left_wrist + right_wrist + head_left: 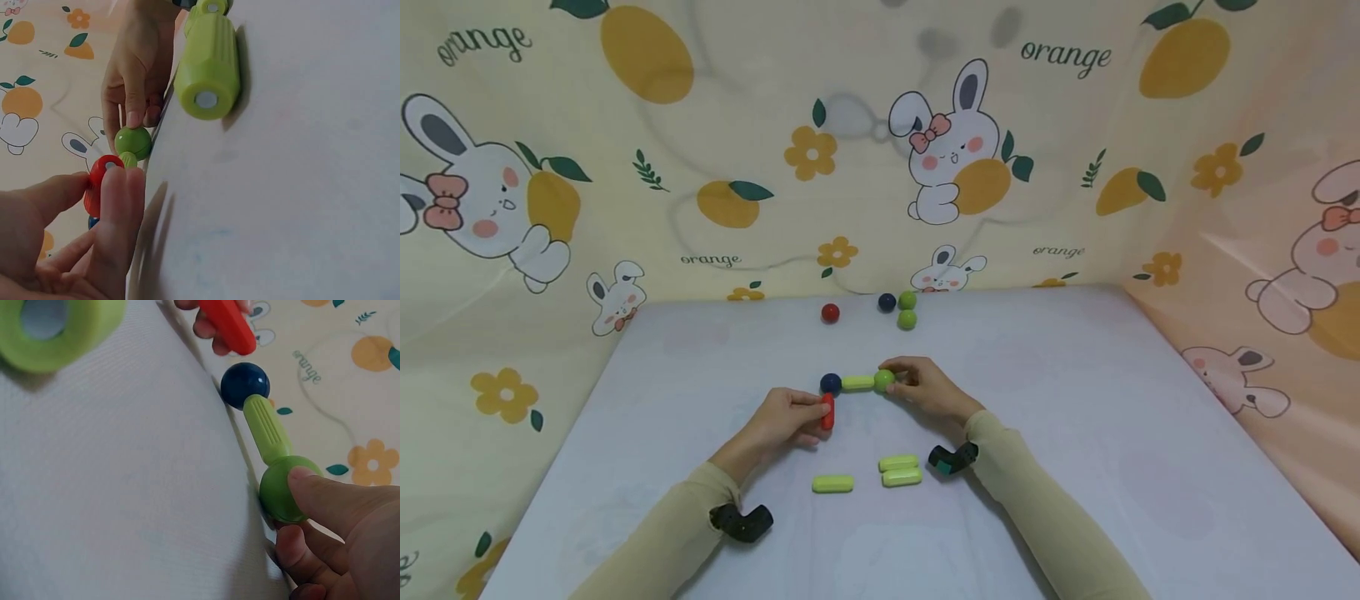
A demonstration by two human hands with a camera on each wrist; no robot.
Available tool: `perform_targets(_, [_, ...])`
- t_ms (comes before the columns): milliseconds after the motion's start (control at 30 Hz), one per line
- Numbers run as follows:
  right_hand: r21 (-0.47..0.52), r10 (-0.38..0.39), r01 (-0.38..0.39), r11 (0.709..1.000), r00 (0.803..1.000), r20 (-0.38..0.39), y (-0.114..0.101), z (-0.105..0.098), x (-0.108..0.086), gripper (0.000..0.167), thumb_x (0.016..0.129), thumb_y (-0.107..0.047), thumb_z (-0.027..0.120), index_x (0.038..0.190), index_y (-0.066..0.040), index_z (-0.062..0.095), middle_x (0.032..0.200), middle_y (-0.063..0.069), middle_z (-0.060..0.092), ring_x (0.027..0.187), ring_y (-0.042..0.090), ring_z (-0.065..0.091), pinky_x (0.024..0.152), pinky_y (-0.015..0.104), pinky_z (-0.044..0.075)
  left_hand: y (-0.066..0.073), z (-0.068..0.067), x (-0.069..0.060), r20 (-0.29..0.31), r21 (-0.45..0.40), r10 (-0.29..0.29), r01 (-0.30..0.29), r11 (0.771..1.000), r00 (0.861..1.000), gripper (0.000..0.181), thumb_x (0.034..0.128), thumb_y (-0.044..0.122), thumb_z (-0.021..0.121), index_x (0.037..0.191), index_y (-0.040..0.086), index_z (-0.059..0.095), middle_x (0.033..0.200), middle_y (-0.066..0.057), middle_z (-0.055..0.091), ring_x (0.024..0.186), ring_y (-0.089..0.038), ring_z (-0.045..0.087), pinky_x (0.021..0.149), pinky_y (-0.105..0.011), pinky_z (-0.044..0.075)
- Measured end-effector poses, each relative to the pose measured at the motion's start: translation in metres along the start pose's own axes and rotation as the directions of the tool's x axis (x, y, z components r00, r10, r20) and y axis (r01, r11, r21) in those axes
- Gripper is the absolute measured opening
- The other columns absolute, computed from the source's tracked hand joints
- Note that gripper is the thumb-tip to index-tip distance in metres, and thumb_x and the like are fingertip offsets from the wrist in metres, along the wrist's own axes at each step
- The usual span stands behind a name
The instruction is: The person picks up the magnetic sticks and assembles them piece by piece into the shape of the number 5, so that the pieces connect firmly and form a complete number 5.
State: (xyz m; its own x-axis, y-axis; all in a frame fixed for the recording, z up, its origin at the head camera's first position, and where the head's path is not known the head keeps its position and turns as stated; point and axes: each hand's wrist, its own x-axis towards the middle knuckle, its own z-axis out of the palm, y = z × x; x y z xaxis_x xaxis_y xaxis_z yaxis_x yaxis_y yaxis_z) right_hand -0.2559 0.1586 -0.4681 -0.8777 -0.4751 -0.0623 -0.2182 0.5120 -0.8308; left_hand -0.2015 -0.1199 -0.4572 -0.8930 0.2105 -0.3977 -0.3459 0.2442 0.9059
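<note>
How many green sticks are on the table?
4: the first stick between the blue ball and the green ball in the right hand, the second stick alone near the front, with the third stick and fourth stick side by side to its right.

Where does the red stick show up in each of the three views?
Head: the red stick is below centre, slightly left, pinched by the left hand.
Left wrist: left of centre, between that hand's fingers.
Right wrist: cut by the top edge, right of centre.
Shared landmark: the green ball held by the right hand.
</note>
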Motion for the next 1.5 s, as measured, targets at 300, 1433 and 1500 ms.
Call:
perform_targets(300, [0.010,0.006,-0.006,1.000,1.000,0.002,-0.003,0.002,-0.001,0.039,0.098,-0.011,0.066,0.136,-0.008,0.061,0.138,0.015,0.063,0.092,0.017,0.057,0.083,0.028,0.048,-0.001,0.005,0.010,-0.039,-0.052,-0.033,0.031,0.998,0.999,0.036,0.0979,0.013,0.065,0.127,-0.009,0.062,0.088,-0.013,0.076,0.069,-0.013,0.072,0.059,-0.024,0.058])
perform_targets(1433, [0.016,0.039,-0.038,0.999,0.998,-0.052,0.003,0.002,0.002,0.043,0.099,-0.017,0.064,0.142,-0.014,0.056,0.141,0.012,0.060,0.091,0.016,0.061,0.073,0.026,0.052,0.000,-0.004,0.023,0.005,-0.013,-0.015,0.015,1.000,1.000,0.037,0.0967,0.013,0.067,0.130,-0.004,0.063,0.093,-0.011,0.077,0.071,-0.011,0.073,0.064,-0.023,0.059])
perform_targets(1500, [0.021,0.033,-0.032,0.999,0.999,-0.042,0.003,0.002,0.003,0.044,0.100,-0.018,0.064,0.142,-0.012,0.055,0.142,0.014,0.060,0.087,0.014,0.060,0.071,0.025,0.051,0.000,-0.005,0.022,0.002,-0.016,-0.019,0.019,1.000,1.000,0.037,0.0967,0.013,0.067,0.130,-0.004,0.063,0.093,-0.011,0.077,0.070,-0.011,0.073,0.063,-0.022,0.059])
